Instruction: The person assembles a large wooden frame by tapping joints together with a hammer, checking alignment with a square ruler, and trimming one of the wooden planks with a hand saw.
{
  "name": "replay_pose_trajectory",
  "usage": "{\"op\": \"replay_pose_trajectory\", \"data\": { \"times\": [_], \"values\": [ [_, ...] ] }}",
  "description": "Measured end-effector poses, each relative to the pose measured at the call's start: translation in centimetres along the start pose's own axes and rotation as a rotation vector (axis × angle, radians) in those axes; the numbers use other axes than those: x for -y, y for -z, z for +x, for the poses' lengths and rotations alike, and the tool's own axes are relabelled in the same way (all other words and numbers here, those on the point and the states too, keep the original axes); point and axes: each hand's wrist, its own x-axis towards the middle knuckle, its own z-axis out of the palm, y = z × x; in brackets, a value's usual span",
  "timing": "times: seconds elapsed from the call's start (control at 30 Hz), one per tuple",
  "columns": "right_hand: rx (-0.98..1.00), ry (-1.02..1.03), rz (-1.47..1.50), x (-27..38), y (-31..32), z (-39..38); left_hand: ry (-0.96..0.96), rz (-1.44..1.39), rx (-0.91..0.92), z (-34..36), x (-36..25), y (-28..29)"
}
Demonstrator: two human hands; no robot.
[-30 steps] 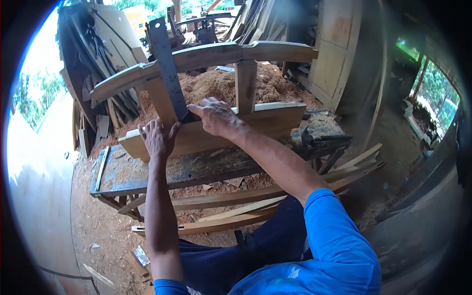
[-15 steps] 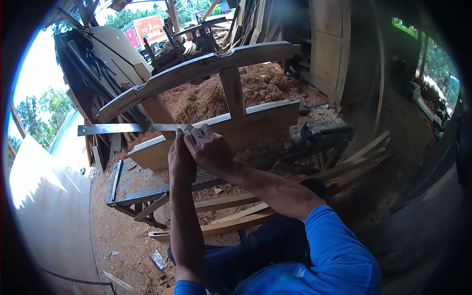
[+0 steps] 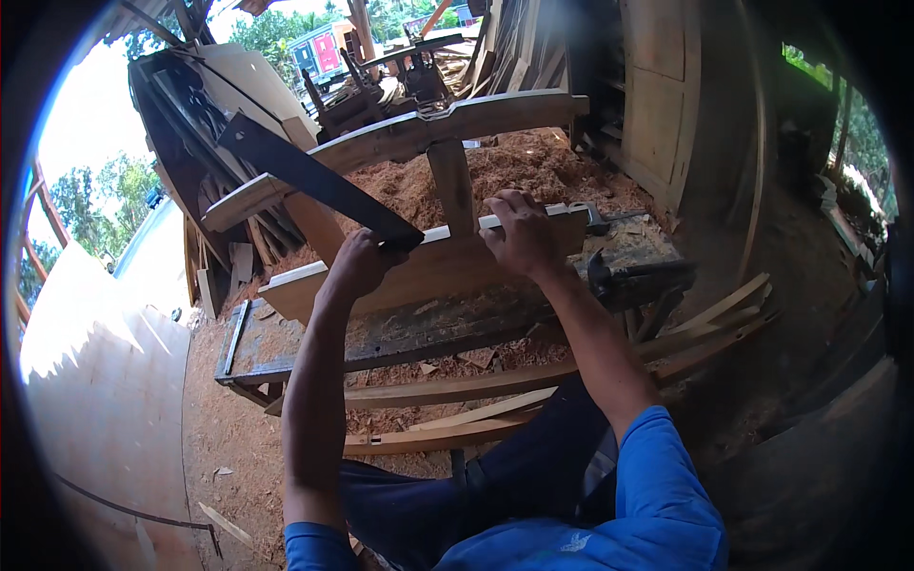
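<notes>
My left hand (image 3: 360, 265) is closed on the handle end of a hand saw (image 3: 314, 176). Its wide dark blade slants up and to the left, across the left part of a wooden frame. That frame has a curved upper rail (image 3: 381, 143), short uprights (image 3: 450, 186) and a wide lower board (image 3: 428, 271) standing on edge. My right hand (image 3: 522, 238) grips the board's top edge, right of the middle upright, with its fingers curled over. Part of the left upright is hidden behind the blade.
Under the frame is a dark workbench (image 3: 381, 343) strewn with shavings. A dark clamp-like metal tool (image 3: 605, 271) lies at its right end. Behind rises a heap of wood shavings (image 3: 390, 195). Long timber strips (image 3: 447, 390) lie below the bench, and a plywood sheet (image 3: 114, 400) is at left.
My hands were together, with the blade pointing left and seen nearly edge-on. Now they are apart: the saw is tilted up with its flat side showing, and my right hand has moved right onto the board.
</notes>
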Motion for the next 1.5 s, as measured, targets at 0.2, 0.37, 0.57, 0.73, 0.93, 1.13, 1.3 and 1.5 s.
{"op": "replay_pose_trajectory", "data": {
  "times": [0.2, 0.37, 0.57, 0.73, 0.93, 1.13, 1.3, 1.5],
  "values": [
    [0.290, 0.044, -0.167, -3.0, -2.1, -1.2, 0.117, 0.189, 0.357, 4.7, 0.7, -0.5],
    [0.321, 0.061, -0.266, -2.9, -2.3, -1.5, 0.071, 0.085, 0.483, 6.3, 1.2, -1.3],
    [0.303, 0.142, -0.279, -2.6, -2.2, -1.0, 0.034, 0.220, 0.431, 6.7, 3.1, -3.3],
    [0.264, 0.118, -0.278, -2.9, -2.4, -1.3, 0.104, 0.359, 0.455, 7.4, 0.6, -3.8],
    [0.225, 0.160, -0.325, -3.0, -3.7, -1.5, 0.051, 0.359, 0.376, 6.2, 0.9, -3.6],
    [0.253, 0.168, -0.371, -2.9, -3.6, -1.5, 0.034, 0.351, 0.355, 5.6, 0.5, -3.4],
    [0.246, 0.178, -0.400, -3.0, -3.6, -1.3, 0.049, 0.383, 0.301, 5.8, 0.4, -3.5],
    [0.237, 0.199, -0.357, -2.0, -3.1, -0.6, -0.044, 0.440, 0.186, 4.8, 1.4, -3.5]
  ]
}}
